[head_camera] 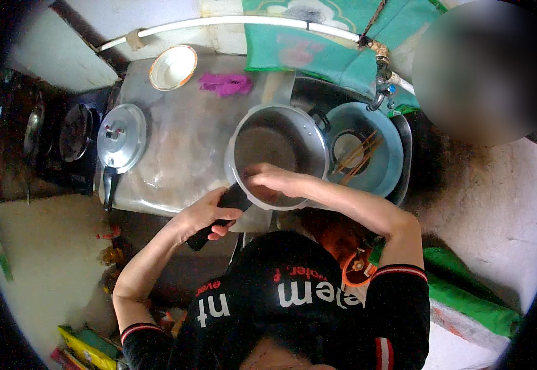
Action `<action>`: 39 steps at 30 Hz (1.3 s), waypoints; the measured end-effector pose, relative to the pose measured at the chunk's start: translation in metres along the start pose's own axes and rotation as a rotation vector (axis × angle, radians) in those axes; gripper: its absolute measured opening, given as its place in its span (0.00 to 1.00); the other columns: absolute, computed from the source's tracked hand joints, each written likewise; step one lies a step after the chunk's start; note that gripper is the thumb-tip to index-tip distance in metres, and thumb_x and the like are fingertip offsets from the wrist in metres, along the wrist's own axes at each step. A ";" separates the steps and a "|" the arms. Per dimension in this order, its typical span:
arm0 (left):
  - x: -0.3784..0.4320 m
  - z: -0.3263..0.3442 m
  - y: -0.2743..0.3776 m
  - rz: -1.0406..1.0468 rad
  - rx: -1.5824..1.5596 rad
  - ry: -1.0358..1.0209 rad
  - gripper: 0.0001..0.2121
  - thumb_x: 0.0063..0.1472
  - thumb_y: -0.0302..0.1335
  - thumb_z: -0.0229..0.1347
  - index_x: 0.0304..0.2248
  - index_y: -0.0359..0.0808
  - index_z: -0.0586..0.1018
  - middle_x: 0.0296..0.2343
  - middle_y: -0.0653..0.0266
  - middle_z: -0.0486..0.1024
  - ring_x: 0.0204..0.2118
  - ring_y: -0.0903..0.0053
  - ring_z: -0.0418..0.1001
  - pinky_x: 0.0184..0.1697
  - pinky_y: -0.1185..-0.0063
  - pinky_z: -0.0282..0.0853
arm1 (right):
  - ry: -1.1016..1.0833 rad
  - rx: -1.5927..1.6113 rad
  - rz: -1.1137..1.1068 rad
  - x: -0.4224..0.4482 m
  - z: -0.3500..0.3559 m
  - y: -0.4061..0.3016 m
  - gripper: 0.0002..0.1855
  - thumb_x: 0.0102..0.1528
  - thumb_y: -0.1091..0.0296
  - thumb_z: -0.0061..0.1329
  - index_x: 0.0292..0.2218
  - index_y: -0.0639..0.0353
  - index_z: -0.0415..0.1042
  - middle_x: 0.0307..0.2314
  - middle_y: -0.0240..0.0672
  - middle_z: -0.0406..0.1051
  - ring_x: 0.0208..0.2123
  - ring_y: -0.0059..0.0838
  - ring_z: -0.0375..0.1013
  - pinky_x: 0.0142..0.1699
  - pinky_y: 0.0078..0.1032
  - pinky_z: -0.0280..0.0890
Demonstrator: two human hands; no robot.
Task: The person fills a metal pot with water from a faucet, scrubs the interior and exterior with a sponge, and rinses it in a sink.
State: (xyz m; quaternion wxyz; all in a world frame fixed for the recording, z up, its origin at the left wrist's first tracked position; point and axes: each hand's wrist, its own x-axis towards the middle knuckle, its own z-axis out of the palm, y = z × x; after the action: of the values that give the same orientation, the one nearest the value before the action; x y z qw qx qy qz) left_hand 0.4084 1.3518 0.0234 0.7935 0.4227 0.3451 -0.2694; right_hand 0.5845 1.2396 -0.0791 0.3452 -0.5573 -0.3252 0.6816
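Observation:
My left hand [214, 212] is wrapped around the long black handle [234, 201] of a metal pressure cooker pot [312, 138]. The pot is tilted so that its inside faces me, beside the sink and slightly overlapping a blue basin. My right hand [271, 179] reaches over the near rim into the pot, with its fingers by the inner wall near the handle. Those fingertips are blurred, and whether they hold anything cannot be seen. Away to the left, the pressure cooker lid [127, 138] rests on the metal counter, its black handle pointing towards me.
The blue basin [391, 162] sits in the sink under a tap [379, 97], with chopsticks [358, 157] and a round vessel inside. A white bowl [173, 68] and a purple cloth [225, 84] lie at the counter's back. A stove [72, 138] stands left; an orange container [357, 273] is below right.

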 end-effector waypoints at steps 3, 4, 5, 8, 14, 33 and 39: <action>-0.001 0.002 0.003 -0.005 -0.012 -0.024 0.14 0.54 0.22 0.53 0.36 0.34 0.59 0.18 0.65 0.61 0.11 0.86 0.57 0.10 0.87 0.51 | -0.101 -0.067 0.032 -0.039 -0.016 -0.018 0.15 0.38 0.77 0.43 0.32 0.62 0.71 0.26 0.33 0.70 0.31 0.25 0.66 0.35 0.24 0.61; 0.000 -0.001 0.001 -0.013 -0.025 -0.025 0.16 0.54 0.23 0.53 0.39 0.35 0.60 0.18 0.66 0.62 0.11 0.86 0.56 0.10 0.86 0.51 | -0.053 -0.302 -0.060 -0.035 -0.023 -0.019 0.15 0.34 0.80 0.43 0.29 0.63 0.71 0.25 0.34 0.70 0.30 0.27 0.68 0.34 0.24 0.63; 0.002 -0.005 -0.004 -0.020 -0.039 -0.027 0.18 0.54 0.23 0.53 0.42 0.37 0.60 0.18 0.67 0.62 0.11 0.86 0.56 0.10 0.86 0.51 | 0.143 -0.573 -0.107 -0.030 -0.032 -0.024 0.14 0.34 0.82 0.41 0.27 0.63 0.72 0.25 0.37 0.71 0.30 0.30 0.70 0.36 0.25 0.64; 0.002 -0.004 -0.006 -0.045 -0.038 -0.024 0.22 0.55 0.22 0.53 0.48 0.38 0.59 0.18 0.68 0.62 0.11 0.86 0.56 0.11 0.86 0.51 | 0.596 -0.527 -0.391 0.011 -0.067 -0.021 0.17 0.40 0.82 0.38 0.34 0.64 0.71 0.31 0.45 0.72 0.35 0.37 0.72 0.40 0.29 0.65; 0.001 -0.002 -0.001 -0.063 -0.027 0.021 0.18 0.54 0.23 0.53 0.43 0.37 0.62 0.17 0.68 0.63 0.12 0.86 0.55 0.11 0.86 0.51 | 0.327 -0.700 -0.189 0.052 0.008 0.031 0.18 0.42 0.76 0.43 0.39 0.63 0.69 0.34 0.49 0.70 0.40 0.41 0.70 0.45 0.34 0.62; 0.004 0.046 0.014 0.031 0.014 0.042 0.13 0.54 0.21 0.52 0.38 0.37 0.63 0.19 0.64 0.64 0.12 0.86 0.57 0.11 0.85 0.55 | 1.457 0.503 -0.885 -0.328 -0.155 0.026 0.05 0.50 0.79 0.46 0.31 0.60 0.67 0.27 0.26 0.66 0.27 0.17 0.64 0.33 0.16 0.61; 0.020 0.078 0.036 0.069 0.030 0.071 0.12 0.55 0.21 0.51 0.37 0.40 0.64 0.20 0.65 0.65 0.12 0.85 0.58 0.11 0.85 0.54 | 2.179 -0.169 -1.131 -0.313 -0.281 -0.002 0.05 0.52 0.78 0.45 0.33 0.62 0.67 0.28 0.32 0.68 0.33 0.23 0.68 0.40 0.21 0.63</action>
State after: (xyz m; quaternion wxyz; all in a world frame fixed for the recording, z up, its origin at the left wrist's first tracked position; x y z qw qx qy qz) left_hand 0.4716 1.3004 0.0567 0.7831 0.4554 0.3543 -0.2318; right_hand 0.9053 0.9964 0.0432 0.6460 -0.6364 -0.1060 -0.4080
